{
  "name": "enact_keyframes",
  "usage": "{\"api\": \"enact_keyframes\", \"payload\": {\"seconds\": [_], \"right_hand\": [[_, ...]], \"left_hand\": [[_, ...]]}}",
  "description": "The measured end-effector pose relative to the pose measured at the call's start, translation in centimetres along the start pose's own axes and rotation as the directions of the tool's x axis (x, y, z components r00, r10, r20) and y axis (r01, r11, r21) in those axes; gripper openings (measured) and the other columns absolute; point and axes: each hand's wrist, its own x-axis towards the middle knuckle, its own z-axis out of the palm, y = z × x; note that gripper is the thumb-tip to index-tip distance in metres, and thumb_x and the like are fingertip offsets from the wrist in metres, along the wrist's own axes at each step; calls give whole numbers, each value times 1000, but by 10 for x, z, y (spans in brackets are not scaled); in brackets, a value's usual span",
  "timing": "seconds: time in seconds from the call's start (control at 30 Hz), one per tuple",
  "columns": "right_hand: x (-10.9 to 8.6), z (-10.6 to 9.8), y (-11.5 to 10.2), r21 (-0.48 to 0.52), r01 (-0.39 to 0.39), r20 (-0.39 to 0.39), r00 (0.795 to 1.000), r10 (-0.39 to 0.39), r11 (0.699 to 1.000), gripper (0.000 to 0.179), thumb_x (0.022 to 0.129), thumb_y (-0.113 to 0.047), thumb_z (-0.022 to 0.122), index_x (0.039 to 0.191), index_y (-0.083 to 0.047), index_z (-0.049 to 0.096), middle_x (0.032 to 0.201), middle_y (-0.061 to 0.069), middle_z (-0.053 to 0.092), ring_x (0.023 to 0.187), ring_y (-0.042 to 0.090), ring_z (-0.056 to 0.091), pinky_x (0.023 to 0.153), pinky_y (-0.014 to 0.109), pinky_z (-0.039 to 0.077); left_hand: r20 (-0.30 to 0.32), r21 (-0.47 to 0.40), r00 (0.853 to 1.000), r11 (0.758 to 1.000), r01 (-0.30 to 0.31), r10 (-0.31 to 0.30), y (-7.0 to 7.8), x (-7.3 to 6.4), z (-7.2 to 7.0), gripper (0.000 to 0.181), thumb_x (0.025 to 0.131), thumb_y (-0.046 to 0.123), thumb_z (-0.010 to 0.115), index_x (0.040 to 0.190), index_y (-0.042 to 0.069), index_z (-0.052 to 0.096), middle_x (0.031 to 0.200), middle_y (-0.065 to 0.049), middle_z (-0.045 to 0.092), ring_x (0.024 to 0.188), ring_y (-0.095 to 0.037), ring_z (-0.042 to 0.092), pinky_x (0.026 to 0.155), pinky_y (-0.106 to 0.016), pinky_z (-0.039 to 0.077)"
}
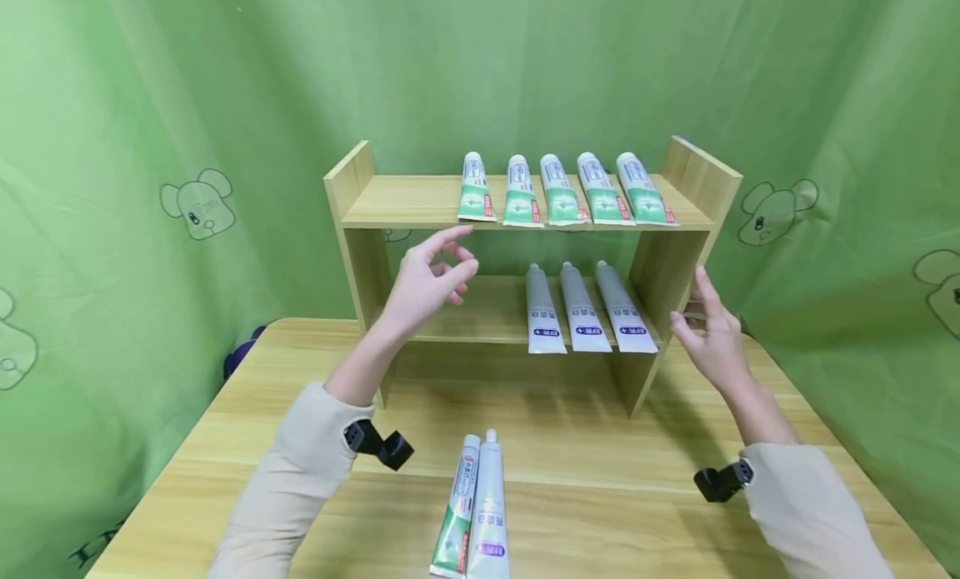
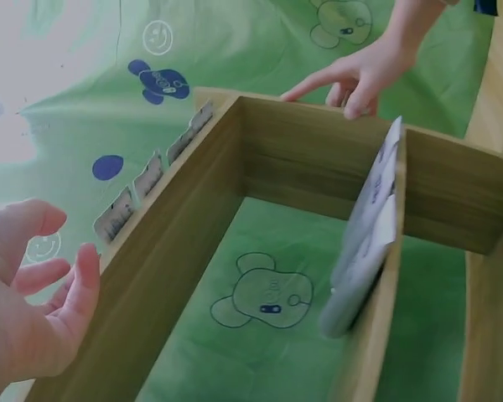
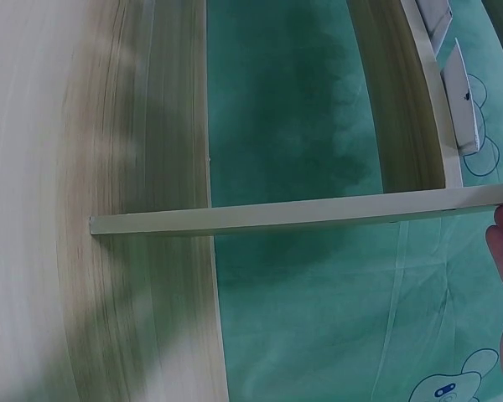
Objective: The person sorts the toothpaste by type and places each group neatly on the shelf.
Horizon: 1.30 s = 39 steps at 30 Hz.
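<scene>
My left hand point(image 1: 435, 275), holding nothing, hovers in front of the wooden shelf point(image 1: 420, 200) near the left end of the upper board. Its fingers are loosely bent, as the left wrist view also shows. On the outer face of the right side panel point(image 1: 667, 271), my right hand point(image 1: 712, 337) rests its fingertips, with thumb and fingers apart. Several green-and-white toothpaste tubes point(image 1: 558, 192) lie in a row on the upper board, caps toward the back. On the middle board lie three silvery-white toothpaste tubes point(image 1: 581, 308), grouped at the right.
One green-and-white toothpaste tube point(image 1: 457, 512) and one silvery-white tube point(image 1: 489, 512) lie side by side on the wooden table point(image 1: 600, 512), in front of the shelf. Behind everything hangs a green curtain point(image 1: 525, 62) with printed animal heads. A dark purple object point(image 1: 242, 352) shows past the table's left edge.
</scene>
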Motion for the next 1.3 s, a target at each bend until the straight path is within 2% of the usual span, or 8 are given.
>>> {"api": "enact_keyframes", "payload": {"seconds": [0.13,0.27,0.5,0.9,1.0,1.1,1.23,1.3], "right_hand": [[1,0,0,-1,15,-4,1000,-15,1000,81,74,18,56,143,-6,22,99,34,53,87,-20,41,73,-2,40],[0,0,0,-3,13,1,1000,-13,1000,81,74,19,56,143,-6,21,101,34,53,89,-19,43,76,-2,40],[-1,2,3,5,-13,-5,1000,13,1000,81,75,19,58,143,-5,21,102,35,53,90,-17,43,77,-2,39],[0,3,3,1,-8,-12,1000,8,1000,80,75,18,57,143,-5,21,100,34,53,90,-17,42,78,-3,38],[1,2,3,6,-24,-11,1000,24,1000,79,76,18,57,143,-5,21,101,34,53,90,-18,42,78,-2,38],[2,2,1,12,-38,-5,999,38,999,79,76,17,56,143,-5,20,101,34,53,89,-19,42,77,-1,40],[2,2,-1,18,-43,1,999,43,999,79,76,17,55,143,-6,20,102,34,53,89,-19,42,77,-1,40],[1,2,-1,23,-41,4,999,41,999,79,77,17,54,143,-6,20,102,35,53,90,-19,43,78,-1,40]], "left_hand": [[63,-36,998,999,19,-16,-13,-11,2,47,86,2,57,132,7,47,96,-9,56,62,-18,55,58,-33,56],[112,-44,992,997,69,-63,-32,-22,3,48,86,1,57,132,7,45,96,-9,56,60,-16,53,56,-30,55],[186,-9,967,984,179,-175,-66,-42,2,51,86,3,56,135,5,40,100,-13,55,65,-17,56,58,-28,55],[252,-27,931,959,281,-265,-121,-73,0,51,85,3,57,133,0,40,95,-12,56,62,-15,52,54,-25,51],[263,-51,918,946,320,-296,-134,-81,2,52,85,4,58,134,0,39,95,-11,56,62,-14,51,53,-22,50],[275,-69,901,928,366,-335,-145,-90,4,53,85,5,58,134,-1,38,99,-18,55,63,-14,52,54,-20,51],[294,-57,881,914,402,-370,-158,-103,7,54,84,5,57,134,-1,38,101,-22,54,63,-15,52,54,-20,51],[309,-33,871,912,410,-381,-163,-110,8,54,84,5,56,134,-2,37,101,-20,54,63,-17,53,54,-21,52]]}}
